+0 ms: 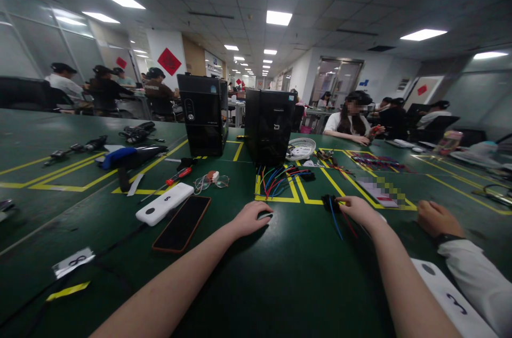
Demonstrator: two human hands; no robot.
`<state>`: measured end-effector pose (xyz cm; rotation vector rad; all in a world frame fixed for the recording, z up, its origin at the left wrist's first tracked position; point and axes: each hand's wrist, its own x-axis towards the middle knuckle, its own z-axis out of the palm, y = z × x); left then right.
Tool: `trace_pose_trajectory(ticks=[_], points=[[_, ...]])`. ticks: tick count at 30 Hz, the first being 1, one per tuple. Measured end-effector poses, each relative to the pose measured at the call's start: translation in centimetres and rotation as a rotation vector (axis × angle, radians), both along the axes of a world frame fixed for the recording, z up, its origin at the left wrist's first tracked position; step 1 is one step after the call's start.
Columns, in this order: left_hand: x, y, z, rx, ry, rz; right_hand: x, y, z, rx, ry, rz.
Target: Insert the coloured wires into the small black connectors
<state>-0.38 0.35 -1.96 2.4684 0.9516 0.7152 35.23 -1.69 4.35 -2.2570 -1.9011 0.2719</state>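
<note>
Editor: What is at the fingers?

Operator: On a green desk (308, 284) marked with yellow tape, the right hand (360, 212) I follow remotely pinches a small black part, apparently plastic (329, 202), by its right side. A thin blue wire (336, 225) and a thin red wire (351, 223) run from beside it toward the near edge. The left hand (248, 218) rests well apart, fingers curled; a pale sliver (265, 215) shows at their tips, and I cannot tell whether they grip it.

Editor: How does the part handle?

Operator: I judge it light and stiff, its wires flexible and the joints perhaps fragile. I would take the solid body, sparing the wires.

Editor: What is hard to see?

Operator: Dark against dark green, the part's outline blurs; its underside is hidden. I cannot trace where the blue and red wire bundle (278, 180) ends near the glossy black computer case (272, 125). At right, the frame cuts off another person's white sleeve (476, 268), and a forearm partly covers the white box marked 3 (452, 298).
</note>
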Motion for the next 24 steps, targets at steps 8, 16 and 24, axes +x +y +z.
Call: trace_pose_trajectory(ticks=[8, 16, 24], points=[[-0.1, 0.1, -0.2, 0.003, -0.018, -0.007, -1.6, 0.3, -0.6, -0.017, -0.057, 0.016], [0.0, 0.0, -0.1, -0.053, -0.092, 0.012, -6.6, 0.2, -0.9, 0.031, 0.014, 0.126], [0.2, 0.7, -0.7, -0.115, -0.367, 0.175, -15.2, -2.7, -1.2, 0.08, 0.123, 0.572]])
